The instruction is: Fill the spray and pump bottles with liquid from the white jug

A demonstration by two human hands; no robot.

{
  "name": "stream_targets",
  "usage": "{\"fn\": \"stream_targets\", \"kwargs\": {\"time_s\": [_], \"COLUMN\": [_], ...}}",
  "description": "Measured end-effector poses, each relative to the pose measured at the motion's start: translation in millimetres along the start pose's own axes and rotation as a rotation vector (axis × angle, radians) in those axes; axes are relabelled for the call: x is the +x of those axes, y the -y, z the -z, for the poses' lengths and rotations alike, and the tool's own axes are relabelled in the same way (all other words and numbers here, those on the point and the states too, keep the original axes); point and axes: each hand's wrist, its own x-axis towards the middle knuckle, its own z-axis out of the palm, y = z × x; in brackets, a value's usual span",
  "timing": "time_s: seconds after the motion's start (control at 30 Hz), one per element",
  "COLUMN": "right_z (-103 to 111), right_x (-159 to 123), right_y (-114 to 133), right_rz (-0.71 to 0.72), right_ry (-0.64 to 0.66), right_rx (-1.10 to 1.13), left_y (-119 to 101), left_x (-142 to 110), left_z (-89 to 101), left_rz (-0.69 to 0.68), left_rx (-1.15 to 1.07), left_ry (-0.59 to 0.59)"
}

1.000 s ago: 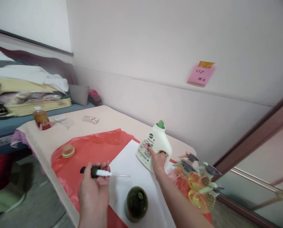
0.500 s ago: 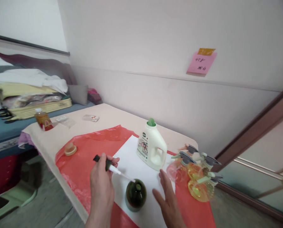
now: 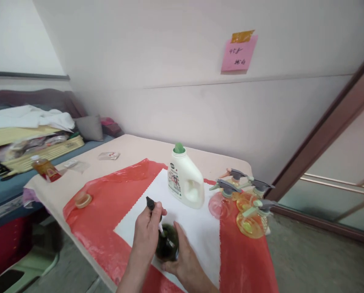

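My right hand (image 3: pixel 186 258) grips the right side of a round, glossy dark-green bottle (image 3: pixel 167 249) on the near part of a white scallop-edged sheet (image 3: pixel 202 230). My left hand (image 3: pixel 147 228) grasps a black pump top (image 3: pixel 150 202), its white stem (image 3: pixel 161 230) at the bottle's top. Beyond stands a cream plastic jug (image 3: pixel 182 179).

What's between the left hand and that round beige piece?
In the head view, only flat coverings: the red sheet by the round beige piece, then the white sheet nearer the left hand.

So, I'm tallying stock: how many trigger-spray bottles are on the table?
4, clustered at right: a pink bottle leftmost, an orange-trigger bottle behind it, a third bottle toward the right rear, a yellow bottle nearest. Others could be hidden.
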Motion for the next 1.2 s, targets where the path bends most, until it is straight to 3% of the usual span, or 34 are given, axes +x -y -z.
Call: {"fn": "stream_targets", "kwargs": {"time_s": [0.17, 0.37, 0.5, 0.67, 0.9, 0.97, 1.07, 1.2], "right_z": [8.1, 36.1, 61.1, 81.1, 81.9, 77.9, 71.6, 65.6], "right_x": [-1.1, -3.4, -4.2, -2.7, -7.5, -10.7, -14.4, -15.6], "right_y": [21.9, 50.3, 67.2, 74.3, 72.5, 72.9, 75.3, 79.8], "right_rz": [0.082, 0.094, 0.036, -0.008, 0.017, -0.043, -0.252, -0.388], "right_ry": [-0.029, -0.116, -0.065, 0.062, 0.052, 0.097, 0.194, 0.145], "right_rx": [-0.003, 0.114, 0.304, 0.528, 0.616, 0.82, 1.155, 1.315], "left_y": [4.5, -0.8, -9.6, -18.9, -21.9, -23.1, -24.8, -21.5], "left_x": [1.0, -3.2, -9.2, -16.6, -22.2, -24.0, -25.9, -23.5], "left_z": [-4.0, -5.9, -17.1, -26.2, -29.3, -30.6, -32.6, -33.3], "left_rz": [0.067, 0.183, 0.243, 0.26, 0.193, 0.17, 0.165, 0.204], "left_rx": [0.04, -0.408, -0.613, -0.69, -0.615, -0.583, -0.543, -0.501], "left_ry": [0.113, 0.094, 0.07, 0.111, 0.092, 0.12, 0.137, -0.017]}}
